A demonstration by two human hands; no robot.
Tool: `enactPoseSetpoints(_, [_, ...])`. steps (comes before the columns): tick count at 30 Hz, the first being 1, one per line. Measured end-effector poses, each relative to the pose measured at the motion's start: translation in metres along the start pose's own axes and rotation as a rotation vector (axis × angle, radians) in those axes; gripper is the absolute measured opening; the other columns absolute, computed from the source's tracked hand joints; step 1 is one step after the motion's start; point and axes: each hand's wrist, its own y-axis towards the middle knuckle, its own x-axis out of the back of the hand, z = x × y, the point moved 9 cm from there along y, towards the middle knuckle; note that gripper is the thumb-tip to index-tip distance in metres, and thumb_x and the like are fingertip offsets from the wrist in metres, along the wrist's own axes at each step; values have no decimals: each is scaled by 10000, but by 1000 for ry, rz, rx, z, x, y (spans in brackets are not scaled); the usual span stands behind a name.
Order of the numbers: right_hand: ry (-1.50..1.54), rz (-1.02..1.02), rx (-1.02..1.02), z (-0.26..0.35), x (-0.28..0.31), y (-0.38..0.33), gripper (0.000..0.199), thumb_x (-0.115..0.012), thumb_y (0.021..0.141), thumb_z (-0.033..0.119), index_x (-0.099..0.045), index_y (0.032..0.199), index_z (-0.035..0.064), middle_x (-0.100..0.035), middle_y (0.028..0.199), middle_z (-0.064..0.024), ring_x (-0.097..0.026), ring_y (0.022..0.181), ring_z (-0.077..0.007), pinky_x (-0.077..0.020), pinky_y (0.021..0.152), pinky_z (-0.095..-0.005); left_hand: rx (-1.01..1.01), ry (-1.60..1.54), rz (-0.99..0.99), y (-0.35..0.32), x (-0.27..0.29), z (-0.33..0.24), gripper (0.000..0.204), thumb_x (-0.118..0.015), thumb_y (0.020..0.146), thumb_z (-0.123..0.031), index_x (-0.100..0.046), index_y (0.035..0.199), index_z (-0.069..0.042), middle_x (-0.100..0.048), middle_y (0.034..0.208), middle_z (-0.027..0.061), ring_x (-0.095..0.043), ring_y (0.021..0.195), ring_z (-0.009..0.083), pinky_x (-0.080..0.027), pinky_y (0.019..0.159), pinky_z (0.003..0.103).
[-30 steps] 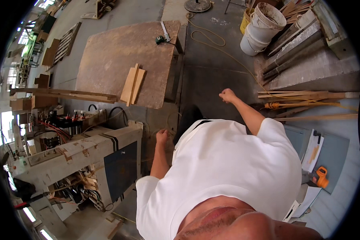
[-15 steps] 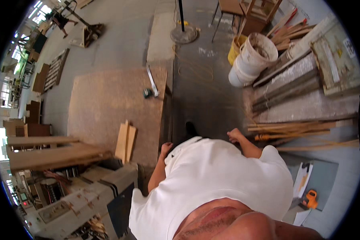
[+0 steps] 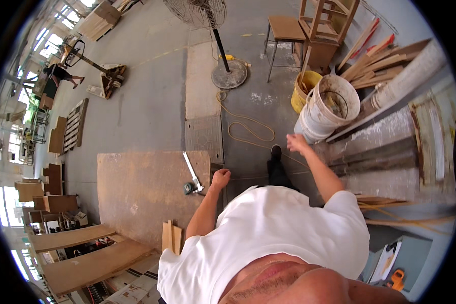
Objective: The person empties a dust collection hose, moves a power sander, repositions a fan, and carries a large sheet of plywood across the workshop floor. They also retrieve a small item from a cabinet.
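My left hand (image 3: 221,178), fingers curled with nothing visible in them, hangs beside the right edge of the wooden table (image 3: 137,182). On that table, near its right edge, lie a metal caliper (image 3: 191,168) and a dark green tape measure (image 3: 189,188), just left of the hand. My right hand (image 3: 297,143) is stretched forward with loosely bent fingers apart and holds nothing. It is nearest to the stacked white buckets (image 3: 316,114), which appear just beyond it; whether it touches them I cannot tell. One dark shoe (image 3: 275,152) shows between my hands.
A standing fan (image 3: 229,74) is ahead, its yellow cord (image 3: 253,124) looped across the floor. A stool (image 3: 287,30), a yellow bucket (image 3: 301,96) and wood offcuts (image 3: 380,66) stand ahead right. Left are short boards (image 3: 171,237), a pallet jack (image 3: 110,81) and another person (image 3: 63,74).
I have moved forward past the table, which now sits lower in view. My right arm has swung forward toward the buckets; my left hand is now beside the table's right edge.
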Motion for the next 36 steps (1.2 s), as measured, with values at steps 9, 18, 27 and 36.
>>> enactPoseSetpoints(9, [-15,-64,411,350,105,219,446,-508,883,424,-582,838,-13,-621,737,-86,-593,552,-173,-475,467,-308,410,56,-242,37,0,36,279,-608,748,-226,-691,890,-1,-679,804,133,-650,722,189,-506,689,309])
enactPoseSetpoints(18, [-672,-239,898,649,58,310,446,-457,895,420,-575,894,-10,-636,882,-178,-623,821,-324,-467,721,-431,403,-25,-177,129,-34,19,277,-651,726,-221,-687,878,8,-679,776,103,-633,708,162,-496,642,317])
enactPoseSetpoints(27, [-906,-398,1047,838,21,391,504,-403,919,454,-540,1009,-22,-610,1001,-218,-594,906,-392,-465,772,-480,417,-194,-245,348,81,-52,225,-562,767,-171,-646,731,35,-619,616,96,-613,603,201,-477,546,364])
enactPoseSetpoints(36, [-1068,-549,1235,899,4,508,422,-414,919,441,-541,973,42,-638,893,-163,-633,809,-344,-500,669,-449,405,-699,-484,440,152,-179,303,-547,852,-130,-551,1116,19,-622,910,81,-625,692,170,-498,531,273])
